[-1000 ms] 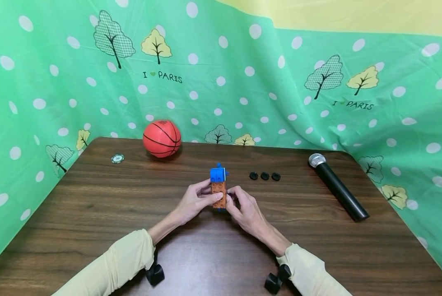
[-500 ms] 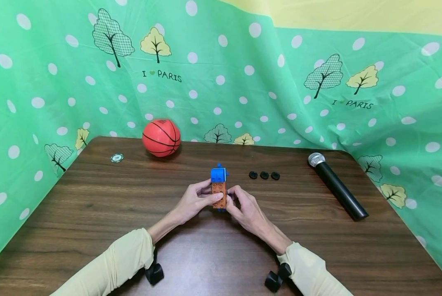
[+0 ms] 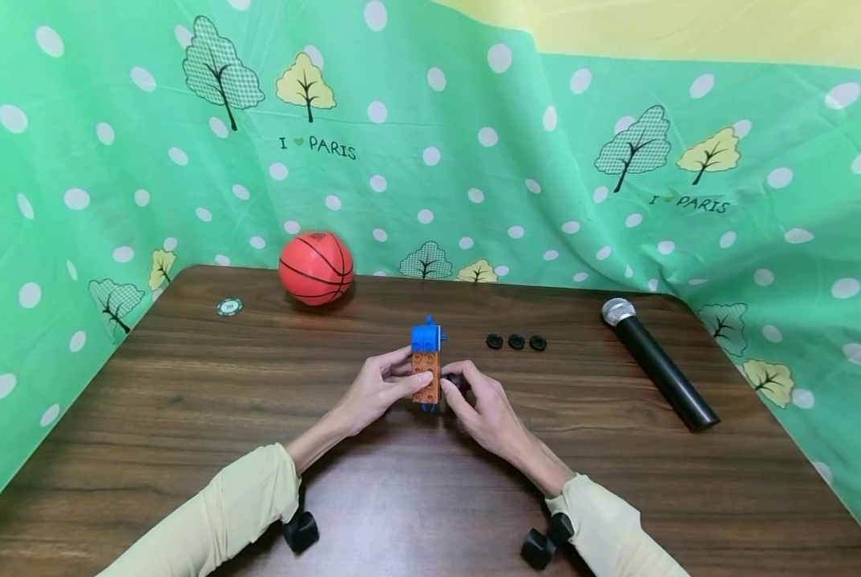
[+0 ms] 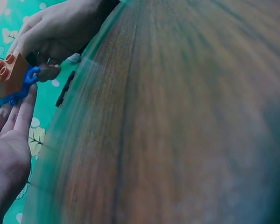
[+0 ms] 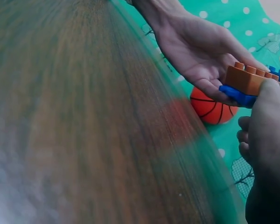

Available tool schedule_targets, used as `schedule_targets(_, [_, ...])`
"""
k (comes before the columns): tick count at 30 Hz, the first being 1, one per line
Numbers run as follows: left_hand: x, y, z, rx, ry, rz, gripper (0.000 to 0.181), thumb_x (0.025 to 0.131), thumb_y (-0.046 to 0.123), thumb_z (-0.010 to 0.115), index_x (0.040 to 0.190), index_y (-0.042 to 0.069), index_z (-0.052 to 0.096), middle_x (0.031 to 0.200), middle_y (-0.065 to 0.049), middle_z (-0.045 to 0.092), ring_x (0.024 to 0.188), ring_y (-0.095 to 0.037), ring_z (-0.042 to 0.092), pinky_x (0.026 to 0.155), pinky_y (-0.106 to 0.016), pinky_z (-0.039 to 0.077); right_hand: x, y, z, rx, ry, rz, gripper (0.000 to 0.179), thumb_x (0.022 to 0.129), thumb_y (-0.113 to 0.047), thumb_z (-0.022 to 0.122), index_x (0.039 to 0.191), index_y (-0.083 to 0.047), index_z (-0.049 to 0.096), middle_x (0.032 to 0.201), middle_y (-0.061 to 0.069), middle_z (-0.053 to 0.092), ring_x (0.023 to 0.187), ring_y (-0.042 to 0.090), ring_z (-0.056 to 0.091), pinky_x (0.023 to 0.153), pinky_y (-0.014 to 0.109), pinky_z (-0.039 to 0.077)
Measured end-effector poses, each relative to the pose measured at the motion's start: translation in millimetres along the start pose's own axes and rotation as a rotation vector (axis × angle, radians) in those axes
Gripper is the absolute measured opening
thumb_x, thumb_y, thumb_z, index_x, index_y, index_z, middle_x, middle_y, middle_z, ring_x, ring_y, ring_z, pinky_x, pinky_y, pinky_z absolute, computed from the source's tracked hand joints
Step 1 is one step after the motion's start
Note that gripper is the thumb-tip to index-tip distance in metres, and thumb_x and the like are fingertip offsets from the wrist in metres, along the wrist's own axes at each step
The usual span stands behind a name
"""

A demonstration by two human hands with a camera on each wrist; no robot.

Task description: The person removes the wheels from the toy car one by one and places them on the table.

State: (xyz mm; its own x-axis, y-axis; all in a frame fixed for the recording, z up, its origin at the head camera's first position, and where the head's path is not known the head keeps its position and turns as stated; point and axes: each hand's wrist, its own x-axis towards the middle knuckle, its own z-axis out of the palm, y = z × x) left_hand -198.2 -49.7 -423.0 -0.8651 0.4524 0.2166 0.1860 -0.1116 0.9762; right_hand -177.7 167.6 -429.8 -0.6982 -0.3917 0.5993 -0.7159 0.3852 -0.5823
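Observation:
My left hand (image 3: 369, 394) holds a toy block vehicle (image 3: 424, 365), its thumb over the studs of the orange brick (image 4: 10, 77) and its fingers beneath. Blue blocks (image 3: 425, 338) top the far end, and a blue base (image 5: 237, 95) with a hook-like end runs under the orange brick. On the vehicle's right side, my right hand (image 3: 491, 413) pinches a small black wheel (image 3: 453, 380) between thumb and forefinger, close against the base. Much of this wheel is hidden by the fingers.
Three black wheels (image 3: 516, 342) lie in a row on the brown table (image 3: 185, 417), beyond the right hand. A black microphone (image 3: 657, 365) lies at the right. At the back left are a red basketball (image 3: 316, 269) and a poker chip (image 3: 230, 307). Green cloth (image 3: 430, 184) hangs behind.
My right fingers have drawn slightly right from the vehicle, so more of the black wheel shows between them. The left hand keeps its hold, with the vehicle shifted up slightly.

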Motion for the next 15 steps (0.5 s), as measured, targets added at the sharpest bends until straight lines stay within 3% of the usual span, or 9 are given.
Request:
schedule_targets(4, [0.8, -0.5, 0.5, -0.024, 0.015, -0.001, 0.056, 0.099, 0.011, 0.067, 0.149, -0.007, 0.049, 0.126, -0.027, 0.067, 0.107, -0.027, 0.070, 0.084, -0.033, 0.059, -0.3, -3.5, 0.4, 0.100, 0.038, 0.141, 0.015, 0.104, -0.002, 0.060, 0.118, -0.006, 0.064, 0.091, 0.002, 0.063, 0.075, 0.014, 0.057, 0.062, 0.028, 0.049])
schedule_targets(9, [0.7, -1.7, 0.1, -0.051, 0.029, -0.001, 0.057, 0.099, 0.011, 0.067, 0.149, -0.007, 0.048, 0.127, -0.026, 0.067, 0.107, -0.029, 0.071, 0.084, -0.034, 0.059, 0.4, -7.8, -1.3, 0.241, 0.060, 0.312, 0.017, 0.109, -0.010, 0.054, 0.121, -0.006, 0.064, 0.092, 0.009, 0.063, 0.082, 0.032, 0.060, 0.069, 0.031, 0.051])
schedule_targets(15, [1.3, -1.7, -0.6, -0.062, 0.032, 0.001, 0.056, 0.099, 0.011, 0.067, 0.149, -0.007, 0.048, 0.127, -0.027, 0.067, 0.108, -0.029, 0.071, 0.086, -0.036, 0.059, 1.5, -7.5, -4.3, 0.345, 0.050, 0.365, 0.022, 0.109, -0.006, 0.050, 0.126, 0.005, 0.060, 0.098, 0.019, 0.065, 0.096, 0.040, 0.064, 0.086, 0.040, 0.056])
